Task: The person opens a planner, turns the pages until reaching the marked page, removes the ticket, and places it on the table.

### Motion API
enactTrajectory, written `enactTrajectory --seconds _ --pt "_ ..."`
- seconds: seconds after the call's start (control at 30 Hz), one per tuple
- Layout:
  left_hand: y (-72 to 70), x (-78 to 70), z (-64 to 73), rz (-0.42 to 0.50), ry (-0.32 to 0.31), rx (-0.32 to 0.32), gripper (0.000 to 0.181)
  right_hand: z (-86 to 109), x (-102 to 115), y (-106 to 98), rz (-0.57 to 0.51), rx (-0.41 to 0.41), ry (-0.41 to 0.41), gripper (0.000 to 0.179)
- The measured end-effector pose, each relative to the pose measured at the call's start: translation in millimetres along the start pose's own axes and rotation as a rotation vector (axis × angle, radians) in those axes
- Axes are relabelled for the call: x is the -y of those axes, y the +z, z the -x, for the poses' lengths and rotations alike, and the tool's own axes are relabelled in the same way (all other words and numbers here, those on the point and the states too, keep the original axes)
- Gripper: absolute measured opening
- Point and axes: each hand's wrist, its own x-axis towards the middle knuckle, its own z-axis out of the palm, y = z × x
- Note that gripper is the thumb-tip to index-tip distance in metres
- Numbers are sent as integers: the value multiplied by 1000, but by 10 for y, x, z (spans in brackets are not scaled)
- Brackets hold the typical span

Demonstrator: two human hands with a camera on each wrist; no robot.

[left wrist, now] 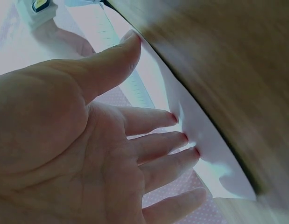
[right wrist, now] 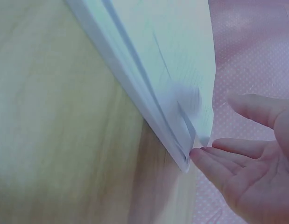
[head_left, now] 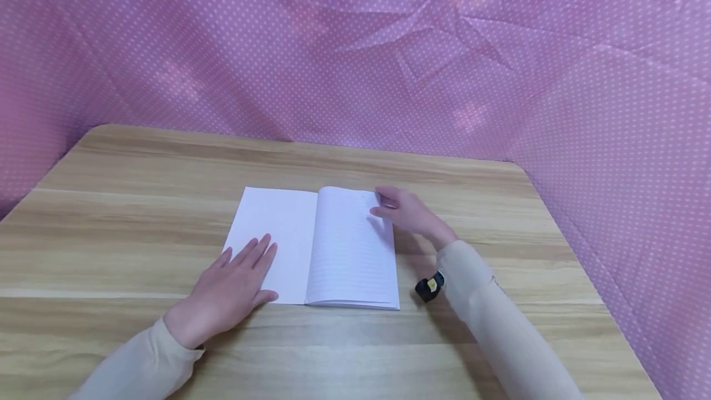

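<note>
An open notebook [head_left: 350, 252] lies on the wooden table, its left page [head_left: 283, 221] blank and its right page lined. Spread and nearly straight, the fingers of my left hand [head_left: 230, 289] rest on the lower part of the blank page; the left wrist view shows the fingertips touching the paper. My right hand [head_left: 408, 212] is at the upper right corner of the lined page. In the right wrist view its fingertips [right wrist: 198, 153] touch the page edges at the corner, where a sheet [right wrist: 193, 107] stands slightly lifted. The thumb [right wrist: 256, 107] is apart from the paper.
The wooden table [head_left: 139, 233] extends around the notebook on all sides. Pink dotted cloth [head_left: 355, 66] hangs behind the table and along its sides. A small black device [head_left: 429, 287] is on the right wrist, near the sleeve cuff.
</note>
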Motion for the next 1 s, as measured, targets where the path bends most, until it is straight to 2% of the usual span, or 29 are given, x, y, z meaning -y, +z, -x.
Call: enactTrajectory --seconds 0.1,0.23,0.43,0.57,0.8,1.0 --pt "4 1 -1 -4 2 -4 70 -6 -2 -17 -73 -10 20 62" --pt "6 0 -3 -2 0 3 70 52 34 -24 -147 -30 -6 57" --pt "3 -2 -2 -2 -3 6 70 136 -55 15 -297 -97 -54 52" --pt "3 -1 0 -11 -2 -1 69 251 -57 11 -378 -121 -25 53" --pt "7 -2 -1 -18 1 -2 70 525 -62 48 -480 -73 20 54" --pt "10 -5 -7 -24 5 -7 70 747 -58 153 -509 -59 56 54"
